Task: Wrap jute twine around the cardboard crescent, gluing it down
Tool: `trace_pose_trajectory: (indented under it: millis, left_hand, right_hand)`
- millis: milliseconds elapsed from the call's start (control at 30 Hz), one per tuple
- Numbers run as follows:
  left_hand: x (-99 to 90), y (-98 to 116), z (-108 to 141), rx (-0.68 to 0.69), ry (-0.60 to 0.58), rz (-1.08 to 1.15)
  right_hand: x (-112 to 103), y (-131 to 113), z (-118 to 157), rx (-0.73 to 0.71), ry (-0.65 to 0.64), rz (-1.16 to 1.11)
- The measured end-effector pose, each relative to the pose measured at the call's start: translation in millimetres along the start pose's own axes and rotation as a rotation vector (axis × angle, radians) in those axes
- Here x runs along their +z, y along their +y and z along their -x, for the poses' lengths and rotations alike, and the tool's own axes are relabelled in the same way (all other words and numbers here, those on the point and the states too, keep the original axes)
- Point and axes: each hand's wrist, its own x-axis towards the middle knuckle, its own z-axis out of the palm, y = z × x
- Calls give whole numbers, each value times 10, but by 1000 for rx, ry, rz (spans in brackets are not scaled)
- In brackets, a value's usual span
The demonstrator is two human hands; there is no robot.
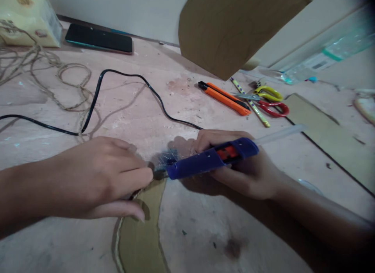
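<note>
My right hand (249, 171) grips a blue glue gun (211, 159) with an orange trigger and a clear glue stick poking out of its back. The nozzle points left and meets the edge of a curved cardboard piece (143, 234) lying on the table. My left hand (102, 179) rests on that cardboard and pinches twine against its edge right at the nozzle. Twine runs along the cardboard's left border. The gun's black cord (123, 75) trails across the table behind my hands.
Loose jute twine (58, 73) lies at the back left beside a yellow box (26, 15) and a phone (98, 38). An orange utility knife (225, 99), a pencil (252, 105), scissors (269, 101) and cardboard pieces (228, 30) sit at the back right.
</note>
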Motion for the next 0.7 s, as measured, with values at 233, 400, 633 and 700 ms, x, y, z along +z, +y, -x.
trace_pose_trajectory:
  millis: [233,400,633,700]
  left_hand:
    - [-20,8,-21,1,-3,3]
    - [-40,10,-14,5,0,-22]
    - [-29,19,-20,4,-20,-23]
    - [-29,22,-17,1,-18,-16]
  right_hand:
    - [-8,-3,-8,-14,4,8]
    - [-21,-15,-13,8,-4,25]
    - [-56,-35,7,76,-13,25]
    - [-63,-37,6,77,-18,29]
